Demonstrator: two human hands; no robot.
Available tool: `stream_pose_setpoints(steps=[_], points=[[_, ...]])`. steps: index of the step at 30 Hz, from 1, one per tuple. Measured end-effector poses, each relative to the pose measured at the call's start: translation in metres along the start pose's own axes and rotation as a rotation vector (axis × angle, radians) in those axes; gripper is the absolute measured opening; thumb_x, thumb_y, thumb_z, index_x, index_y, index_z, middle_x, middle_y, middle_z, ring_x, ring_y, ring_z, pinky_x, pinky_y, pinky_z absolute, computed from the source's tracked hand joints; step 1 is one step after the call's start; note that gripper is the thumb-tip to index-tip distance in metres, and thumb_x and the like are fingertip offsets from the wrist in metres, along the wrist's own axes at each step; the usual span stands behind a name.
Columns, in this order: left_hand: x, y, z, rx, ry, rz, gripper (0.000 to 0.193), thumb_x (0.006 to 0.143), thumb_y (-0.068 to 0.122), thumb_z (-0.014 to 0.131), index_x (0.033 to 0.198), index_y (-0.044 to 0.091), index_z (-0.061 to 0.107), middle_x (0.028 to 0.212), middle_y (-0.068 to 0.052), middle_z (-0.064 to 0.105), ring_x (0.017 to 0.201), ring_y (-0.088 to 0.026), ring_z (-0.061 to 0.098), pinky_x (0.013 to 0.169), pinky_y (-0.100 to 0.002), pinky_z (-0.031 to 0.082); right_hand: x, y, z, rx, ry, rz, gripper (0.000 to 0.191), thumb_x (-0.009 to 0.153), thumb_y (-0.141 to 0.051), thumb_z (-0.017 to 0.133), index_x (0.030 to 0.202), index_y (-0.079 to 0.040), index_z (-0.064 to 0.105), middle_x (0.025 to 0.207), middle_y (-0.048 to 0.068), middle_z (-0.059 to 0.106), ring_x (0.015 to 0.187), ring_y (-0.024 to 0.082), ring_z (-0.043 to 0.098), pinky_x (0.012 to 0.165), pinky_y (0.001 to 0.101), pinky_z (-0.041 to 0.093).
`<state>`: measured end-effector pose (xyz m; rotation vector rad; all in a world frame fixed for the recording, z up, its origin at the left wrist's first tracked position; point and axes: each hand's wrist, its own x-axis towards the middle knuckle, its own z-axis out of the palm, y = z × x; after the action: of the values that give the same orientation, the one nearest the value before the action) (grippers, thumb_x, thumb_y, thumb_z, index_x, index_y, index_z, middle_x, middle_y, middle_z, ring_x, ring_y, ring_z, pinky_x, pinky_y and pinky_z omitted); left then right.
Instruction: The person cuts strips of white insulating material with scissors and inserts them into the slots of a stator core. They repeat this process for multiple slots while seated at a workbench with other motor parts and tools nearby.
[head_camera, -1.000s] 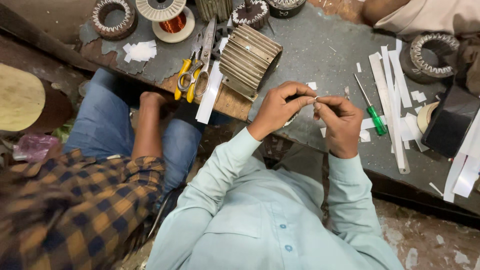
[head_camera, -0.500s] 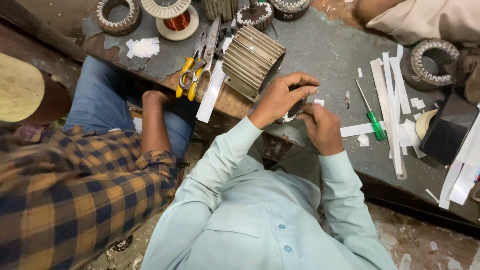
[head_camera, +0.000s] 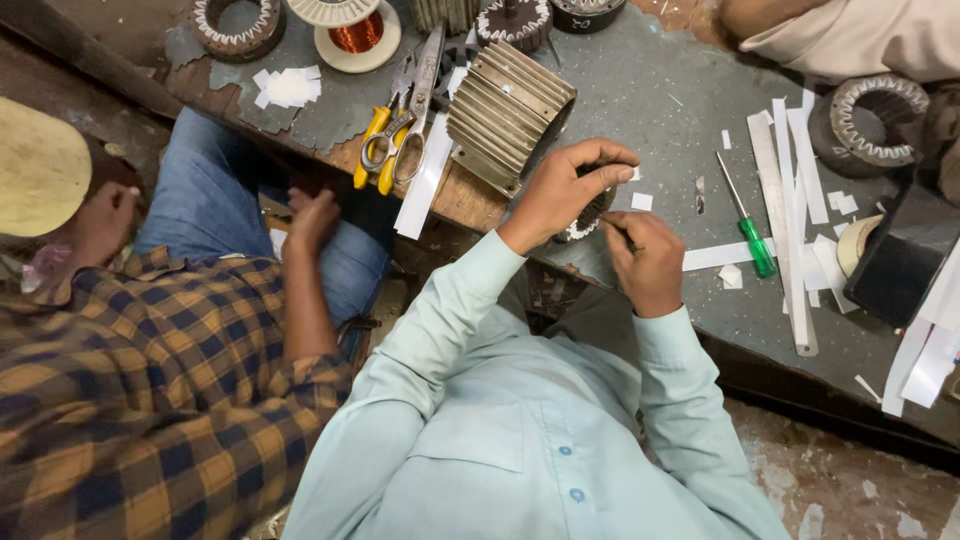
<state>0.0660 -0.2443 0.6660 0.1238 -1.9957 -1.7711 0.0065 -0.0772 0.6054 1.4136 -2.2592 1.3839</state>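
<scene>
My left hand (head_camera: 565, 190) grips a small round stator core (head_camera: 585, 215) with white slot liners, held just over the bench edge. My right hand (head_camera: 648, 258) is closed beside it, pinching a thin dark tool or strip against the core; the tip is hidden by my fingers. Both arms wear pale green sleeves. A ribbed metal motor housing (head_camera: 508, 115) lies on its side right behind my left hand.
Yellow-handled scissors (head_camera: 385, 150), a copper wire spool (head_camera: 355, 32), a green-handled screwdriver (head_camera: 748, 225), white paper strips (head_camera: 790, 190) and more stators (head_camera: 868, 125) lie on the grey bench (head_camera: 640, 90). A person in a checked shirt (head_camera: 150, 400) sits at my left.
My hands have dropped from in front of me to the bench edge, still together on the small core. The person at my left has shifted an arm onto the knee.
</scene>
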Motion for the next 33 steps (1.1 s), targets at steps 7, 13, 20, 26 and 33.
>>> stream_pose_setpoints(steps=[7,13,20,26,33], points=[[-0.015,-0.009,0.012,0.112,0.021,0.041,0.021,0.097,0.019,0.071,0.112,0.005,0.074,0.104,-0.007,0.079,0.094,-0.015,0.074,0.084,-0.029,0.057,0.026,0.03,-0.028,-0.165,0.026,0.214,0.014,0.094,-0.009,0.077,0.107,-0.005,0.077,0.098,0.017,0.073,0.087,0.033,0.071,0.075,0.04,0.054],[-0.014,-0.014,0.022,0.17,0.05,0.066,0.018,0.095,0.015,0.073,0.111,0.005,0.075,0.109,-0.01,0.077,0.099,-0.02,0.075,0.086,-0.031,0.058,0.037,0.034,-0.027,-0.358,-0.033,0.116,0.02,0.078,-0.013,0.085,0.095,-0.006,0.078,0.085,0.016,0.069,0.081,0.036,0.066,0.072,0.0443,0.051],[-0.016,-0.018,0.026,0.003,0.038,0.089,0.039,0.09,0.012,0.076,0.127,0.006,0.066,0.123,-0.011,0.072,0.113,-0.02,0.07,0.095,-0.032,0.055,0.018,0.009,-0.042,0.53,0.03,0.442,0.012,0.098,-0.008,0.074,0.1,-0.001,0.064,0.086,0.001,0.063,0.075,0.01,0.055,0.066,0.0269,0.044],[-0.017,-0.019,0.027,0.102,0.063,0.04,0.016,0.093,0.008,0.074,0.109,0.007,0.077,0.109,-0.009,0.075,0.097,-0.018,0.073,0.083,-0.03,0.057,0.016,-0.005,-0.049,0.859,0.141,0.51,0.016,0.095,-0.006,0.071,0.11,0.001,0.07,0.091,0.007,0.071,0.077,0.012,0.066,0.068,0.0251,0.053],[-0.022,-0.018,0.028,0.125,0.016,0.06,0.017,0.092,0.007,0.072,0.108,0.009,0.077,0.107,-0.007,0.075,0.099,-0.019,0.073,0.085,-0.031,0.057,0.004,0.007,-0.035,0.902,0.199,0.492,0.011,0.096,-0.001,0.068,0.106,0.005,0.07,0.093,0.011,0.073,0.078,0.014,0.068,0.066,0.027,0.055]])
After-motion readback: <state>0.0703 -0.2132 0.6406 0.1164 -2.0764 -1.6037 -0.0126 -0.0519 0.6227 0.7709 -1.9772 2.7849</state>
